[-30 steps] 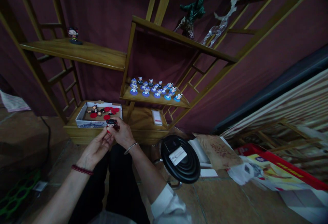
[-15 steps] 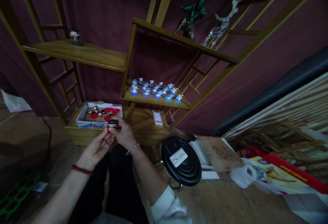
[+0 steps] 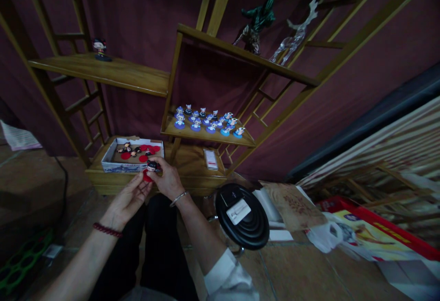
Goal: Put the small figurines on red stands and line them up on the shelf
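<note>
The doll (image 3: 151,166) is between eight and nine o'clock of centre, held in front of the box (image 3: 123,167); the right hand (image 3: 167,179), at the doll's four o'clock, pinches its side; the left hand (image 3: 130,196), at seven o'clock, pinches the red base (image 3: 147,177) with thumb and fingertips; with so little purchase, a slip could send the doll to the floor (image 3: 285,264), or a twist could leave it crooked on the base.

Fingers cover the doll's right side; whether doll and base are firmly joined cannot be told; the figures (image 3: 126,147) and red discs (image 3: 125,156) in the box overlap, defying a count; the green tray (image 3: 25,259), at eight o'clock, is dim and cut off.
</note>
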Demonstrator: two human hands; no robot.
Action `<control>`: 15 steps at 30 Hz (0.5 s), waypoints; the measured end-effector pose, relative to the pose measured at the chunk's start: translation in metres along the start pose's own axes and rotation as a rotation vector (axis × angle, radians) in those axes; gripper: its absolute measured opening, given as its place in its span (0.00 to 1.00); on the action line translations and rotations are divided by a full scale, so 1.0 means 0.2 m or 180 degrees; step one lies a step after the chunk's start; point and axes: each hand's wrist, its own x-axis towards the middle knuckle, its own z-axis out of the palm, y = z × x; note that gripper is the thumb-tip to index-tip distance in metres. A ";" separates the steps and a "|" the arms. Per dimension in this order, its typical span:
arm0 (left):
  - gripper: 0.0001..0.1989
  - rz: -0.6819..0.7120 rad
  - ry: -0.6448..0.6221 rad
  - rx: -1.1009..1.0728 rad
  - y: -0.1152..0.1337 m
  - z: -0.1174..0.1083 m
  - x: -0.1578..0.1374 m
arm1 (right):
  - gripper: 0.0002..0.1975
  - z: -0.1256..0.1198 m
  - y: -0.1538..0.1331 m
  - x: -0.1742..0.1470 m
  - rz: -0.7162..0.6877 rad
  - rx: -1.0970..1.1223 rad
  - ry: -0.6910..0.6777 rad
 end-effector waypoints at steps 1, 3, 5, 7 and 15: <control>0.09 -0.0029 -0.0001 -0.0008 0.00 0.00 -0.01 | 0.18 0.00 0.00 0.00 0.0009 -0.0028 0.0013; 0.10 -0.0085 -0.0019 -0.0031 0.01 0.01 -0.02 | 0.18 -0.01 -0.01 0.00 0.0004 -0.0076 0.0057; 0.11 -0.0071 -0.0055 -0.0054 0.02 0.01 -0.02 | 0.17 -0.02 -0.01 0.00 -0.0030 -0.0109 0.0085; 0.11 -0.0005 -0.0097 -0.0071 0.02 0.01 -0.02 | 0.17 -0.02 0.00 0.00 -0.0065 -0.0126 0.0092; 0.12 0.0095 -0.0233 0.0013 0.00 0.00 -0.02 | 0.17 -0.06 -0.01 0.00 -0.0158 0.0157 -0.0029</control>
